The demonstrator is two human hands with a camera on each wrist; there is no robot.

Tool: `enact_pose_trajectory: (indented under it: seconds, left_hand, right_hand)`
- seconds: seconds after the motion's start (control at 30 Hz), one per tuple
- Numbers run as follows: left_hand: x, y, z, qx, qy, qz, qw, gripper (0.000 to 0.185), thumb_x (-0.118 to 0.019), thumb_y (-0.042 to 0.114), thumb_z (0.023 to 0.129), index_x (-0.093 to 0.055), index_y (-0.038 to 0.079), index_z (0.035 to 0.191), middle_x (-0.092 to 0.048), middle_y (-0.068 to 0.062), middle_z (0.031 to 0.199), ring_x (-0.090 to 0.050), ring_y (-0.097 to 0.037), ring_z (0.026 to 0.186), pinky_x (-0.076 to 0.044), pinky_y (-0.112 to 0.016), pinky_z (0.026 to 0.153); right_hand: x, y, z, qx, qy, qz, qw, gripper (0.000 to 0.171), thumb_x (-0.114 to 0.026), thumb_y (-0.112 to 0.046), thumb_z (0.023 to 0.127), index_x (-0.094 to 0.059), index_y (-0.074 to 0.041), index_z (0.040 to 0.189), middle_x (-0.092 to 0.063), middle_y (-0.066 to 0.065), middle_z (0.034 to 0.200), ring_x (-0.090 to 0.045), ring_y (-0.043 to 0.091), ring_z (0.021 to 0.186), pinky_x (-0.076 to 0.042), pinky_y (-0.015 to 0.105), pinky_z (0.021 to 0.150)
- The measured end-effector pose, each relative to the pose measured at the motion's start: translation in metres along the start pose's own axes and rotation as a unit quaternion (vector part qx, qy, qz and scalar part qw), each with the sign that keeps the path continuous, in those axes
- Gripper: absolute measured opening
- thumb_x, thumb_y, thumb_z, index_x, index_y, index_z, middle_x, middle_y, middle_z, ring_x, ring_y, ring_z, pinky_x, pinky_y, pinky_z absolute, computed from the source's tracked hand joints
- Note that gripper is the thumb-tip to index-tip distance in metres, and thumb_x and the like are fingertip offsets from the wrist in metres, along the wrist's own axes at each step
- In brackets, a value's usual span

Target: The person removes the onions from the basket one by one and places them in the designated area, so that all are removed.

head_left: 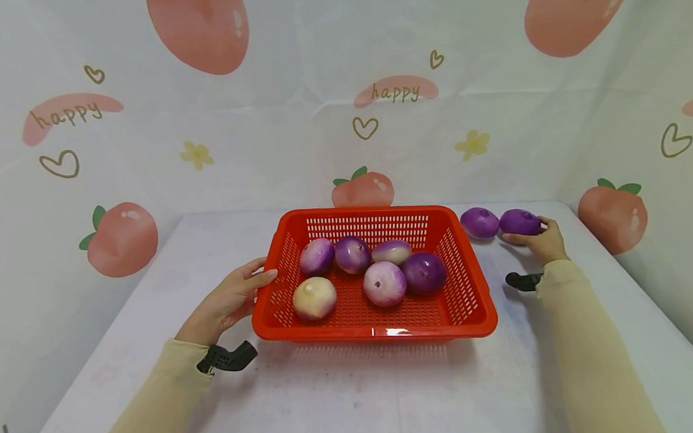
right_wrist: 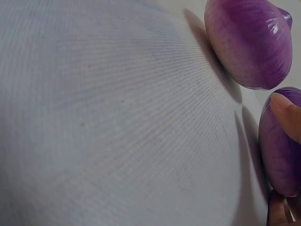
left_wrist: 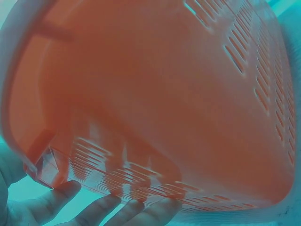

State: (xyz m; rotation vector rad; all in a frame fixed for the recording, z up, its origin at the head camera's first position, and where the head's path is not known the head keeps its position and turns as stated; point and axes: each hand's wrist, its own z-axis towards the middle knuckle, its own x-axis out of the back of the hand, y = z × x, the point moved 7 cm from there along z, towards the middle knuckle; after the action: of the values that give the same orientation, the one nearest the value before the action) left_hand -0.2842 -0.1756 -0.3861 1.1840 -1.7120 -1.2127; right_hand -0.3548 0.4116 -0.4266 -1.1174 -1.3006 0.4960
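My left hand point(head_left: 232, 299) lay against the left wall of the red basket point(head_left: 465, 302), fingers point(left_wrist: 101, 212) straight and spread flat on its slotted side, gripping nothing. The basket stood on the desk point(head_left: 357, 394) near the middle, closer to the far edge. Six onions lay inside it: a pale one point(head_left: 314, 298) toward the front left, three purple-and-white ones in a row along the back wall, then a pinkish one point(head_left: 384, 284) touching a dark purple one point(head_left: 424, 272). Right of the basket, near the far right corner of the desk, two purple onions lay side by side. The left one point(head_left: 480, 223) sat free. My right hand point(head_left: 543, 241) curled round the right one point(head_left: 519, 222), a fingertip point(right_wrist: 287, 115) pressed on its skin.
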Motion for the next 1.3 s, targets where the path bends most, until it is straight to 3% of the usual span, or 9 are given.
enact_pose_trajectory:
  seconds: [1.3]
  left_hand:
    - [-0.0015,0.0002,-0.0008,-0.008,-0.008,0.002,0.9999,0.067,-0.056,0.034,0.098,-0.025,0.009,0.152,-0.05,-0.017,0.134,-0.064,-0.016,0.101,-0.056,-0.044,0.088]
  right_hand:
    - [0.0044,-0.0014,-0.0044,-0.007,-0.002,-0.007,1.0,0.109,-0.071,-0.043,0.085,0.003,0.001,0.153,-0.007,0.033,0.156,-0.016,0.046,0.144,-0.016,0.057,0.118]
